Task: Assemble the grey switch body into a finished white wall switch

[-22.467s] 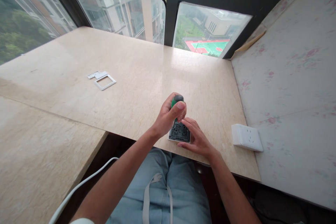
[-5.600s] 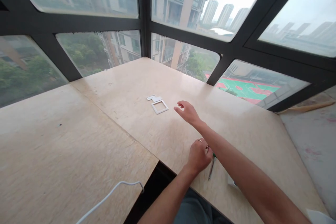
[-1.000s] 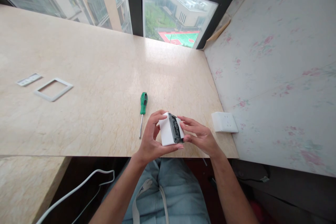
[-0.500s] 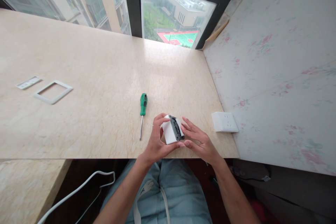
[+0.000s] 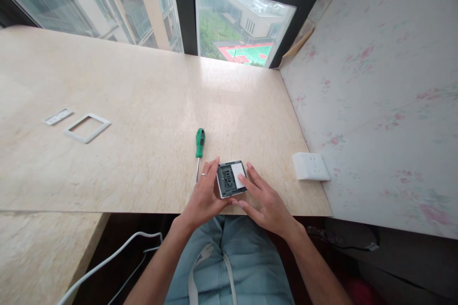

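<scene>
On the marble counter under the window, near its front edge, the left hand and right hand are clasping the switch module from either side. They are seemingly seating its white rocker; an even, square press would be needed.

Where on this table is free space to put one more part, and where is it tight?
Free: the wide patch between white frame and screwdriver, and the far table toward the window. Crowded: the near edge, where left hand and right hand hold the switch module beside the screwdriver.
</scene>
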The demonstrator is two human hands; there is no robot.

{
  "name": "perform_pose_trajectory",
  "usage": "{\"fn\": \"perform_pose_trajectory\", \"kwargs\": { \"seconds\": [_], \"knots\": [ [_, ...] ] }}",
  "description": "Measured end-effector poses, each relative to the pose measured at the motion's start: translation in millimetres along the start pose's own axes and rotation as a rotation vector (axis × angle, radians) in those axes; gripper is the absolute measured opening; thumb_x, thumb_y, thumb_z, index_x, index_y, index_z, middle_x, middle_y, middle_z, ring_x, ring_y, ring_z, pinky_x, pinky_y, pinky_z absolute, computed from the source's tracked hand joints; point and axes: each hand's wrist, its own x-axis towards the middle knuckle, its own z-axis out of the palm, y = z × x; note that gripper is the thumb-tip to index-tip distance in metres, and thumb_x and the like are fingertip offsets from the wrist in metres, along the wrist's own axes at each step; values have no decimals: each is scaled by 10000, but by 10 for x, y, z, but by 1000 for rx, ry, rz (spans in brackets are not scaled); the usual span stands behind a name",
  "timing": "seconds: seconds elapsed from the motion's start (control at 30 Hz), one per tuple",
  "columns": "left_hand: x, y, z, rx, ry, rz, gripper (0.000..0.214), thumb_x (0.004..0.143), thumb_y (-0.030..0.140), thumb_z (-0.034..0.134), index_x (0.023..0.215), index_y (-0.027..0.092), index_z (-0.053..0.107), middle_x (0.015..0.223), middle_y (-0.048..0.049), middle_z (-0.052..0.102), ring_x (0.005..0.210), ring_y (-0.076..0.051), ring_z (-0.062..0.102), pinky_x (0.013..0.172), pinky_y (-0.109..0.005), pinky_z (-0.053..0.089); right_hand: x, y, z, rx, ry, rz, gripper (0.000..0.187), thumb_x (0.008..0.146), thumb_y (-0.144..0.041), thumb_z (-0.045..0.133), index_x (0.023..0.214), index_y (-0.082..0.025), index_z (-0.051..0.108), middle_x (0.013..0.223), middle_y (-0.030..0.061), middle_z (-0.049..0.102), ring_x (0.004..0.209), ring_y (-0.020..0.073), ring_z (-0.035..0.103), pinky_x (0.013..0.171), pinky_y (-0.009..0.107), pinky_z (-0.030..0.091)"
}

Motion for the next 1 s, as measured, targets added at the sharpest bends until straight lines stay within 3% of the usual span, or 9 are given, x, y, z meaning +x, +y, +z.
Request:
{"fn": "perform_pose_trajectory", "kwargs": {
  "seconds": [0.27, 0.47, 0.73, 1.0],
  "knots": [
    [-35, -61, 48, 118, -44, -24, 1063, 788, 437, 792, 1598, 233, 134, 1568, -202, 408, 1503, -417, 298, 1171, -661, 315, 50, -195, 43, -212, -31, 79, 610, 957, -190, 555, 1538, -157, 373, 1658, 256, 175, 1492, 377, 333, 1052, 520, 523],
    [-11, -13, 47, 115, -20, -3, 1047, 764, 409, 809, 1585, 227, 184, 1533, -202, 456, 1477, -412, 356, 1164, -652, 342, 133, -249, -19, -370, -84, 74, 489, 962, -194, 550, 1442, -117, 501, 1553, 308, 395, 1388, 406, 495, 988, 514, 568],
    [-8, -4, 57, 80, -1, -7, 1002, 740, 363, 813, 1563, 222, 260, 1529, -201, 468, 1465, -410, 381, 1169, -658, 341, 122, -235, -13, -421, -81, 60, 560, 914, -121, 505, 1471, -173, 476, 1529, 219, 484, 1377, 351, 526, 1035, 508, 549],
    [20, 3, 60, 81, -21, 15, 982, 735, 304, 812, 1540, 187, 263, 1533, -219, 457, 1463, -401, 388, 1187, -664, 312, 141, -258, 73, -504, -62, 88, 542, 903, -92, 491, 1444, -131, 491, 1503, 258, 498, 1386, 375, 509, 1026, 529, 550]
  ]
}}
